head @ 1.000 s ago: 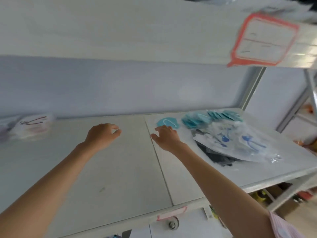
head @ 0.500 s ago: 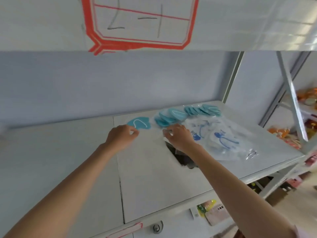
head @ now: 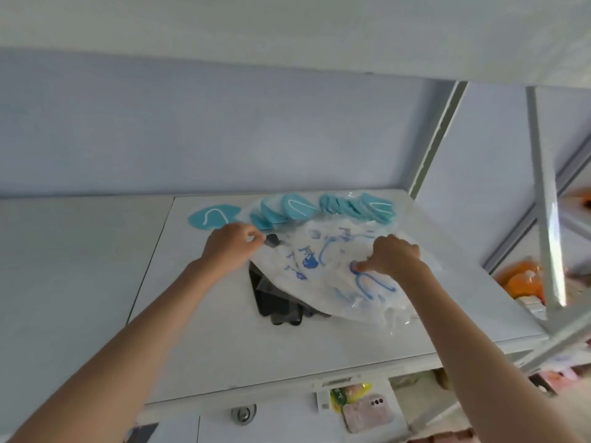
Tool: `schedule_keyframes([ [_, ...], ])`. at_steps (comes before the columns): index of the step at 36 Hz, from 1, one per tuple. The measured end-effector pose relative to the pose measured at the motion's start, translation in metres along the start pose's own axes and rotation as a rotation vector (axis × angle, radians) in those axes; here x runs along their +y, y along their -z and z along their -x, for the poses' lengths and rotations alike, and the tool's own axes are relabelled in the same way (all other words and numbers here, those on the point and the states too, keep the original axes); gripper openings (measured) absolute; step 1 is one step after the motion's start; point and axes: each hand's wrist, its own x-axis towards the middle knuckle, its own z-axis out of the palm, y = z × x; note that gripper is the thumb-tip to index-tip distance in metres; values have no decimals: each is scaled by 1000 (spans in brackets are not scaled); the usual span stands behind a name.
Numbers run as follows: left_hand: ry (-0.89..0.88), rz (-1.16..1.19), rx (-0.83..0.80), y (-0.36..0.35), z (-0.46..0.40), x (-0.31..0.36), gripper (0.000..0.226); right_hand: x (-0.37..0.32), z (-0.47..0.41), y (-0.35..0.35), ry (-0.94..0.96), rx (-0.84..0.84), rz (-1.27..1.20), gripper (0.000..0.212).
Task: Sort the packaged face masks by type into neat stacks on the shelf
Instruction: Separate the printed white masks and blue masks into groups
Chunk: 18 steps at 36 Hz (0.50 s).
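On the white shelf (head: 224, 340) lies a pile of clear-wrapped white masks with blue print (head: 323, 270). My left hand (head: 228, 247) pinches the pile's left edge, and my right hand (head: 391, 259) pinches its top wrapper near the middle. Black packaged masks (head: 275, 302) stick out from under the pile at its near left. Behind it, teal masks (head: 323, 207) overlap in a row along the back. One single teal mask (head: 212, 217) lies flat, apart at the row's left end.
A white shelf board (head: 287, 30) hangs close overhead. A metal upright (head: 438, 135) stands at the back right corner, and another post (head: 543, 199) rises further right. Orange packets (head: 524, 279) fill the neighbouring shelf. Packets and a phone (head: 367, 410) lie below the front edge.
The camera has swung right and down, so the red-framed label is out of view. Both hands moved from the teal masks onto the clear-wrapped pile and took hold of it.
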Motion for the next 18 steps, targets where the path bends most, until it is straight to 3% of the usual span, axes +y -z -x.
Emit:
schedule_keyframes([
  [4,4,54,-4,-7,3,15,36,1,-11,-5,16,52,-116,72],
  [9,-10,278,-37,-6,11,35,36,-7,-21,-1,168,322,-506,62],
  [11,6,510,-150,-3,11,43,42,-15,-20,6,296,330,-678,59],
  [14,21,752,-284,-3,7,52,50,-31,-14,15,455,310,-729,57],
  [18,38,851,-298,-7,4,56,32,-48,-13,14,566,282,-696,57],
])
